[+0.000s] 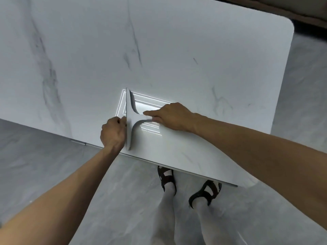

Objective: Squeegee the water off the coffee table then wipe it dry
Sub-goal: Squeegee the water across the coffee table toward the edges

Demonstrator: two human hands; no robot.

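A white marble-look coffee table (177,50) fills the upper part of the head view. A pale grey T-shaped squeegee (131,121) stands on it near the front edge, its long blade running away from me. My right hand (172,117) grips the squeegee's handle, with the forefinger laid along it toward the blade. My left hand (113,131) sits against the blade's left side near its middle, fingers curled and pinching the blade edge. A bright ceiling-light reflection shows on the tabletop under the squeegee. I cannot make out water on the surface.
The table's front edge (159,162) runs diagonally from lower right to upper left, with a rounded far right corner (288,27). Grey tiled floor (53,174) lies around it. My feet in dark sandals (168,177) stand just below the edge. A dark furniture base (300,11) is at the top right.
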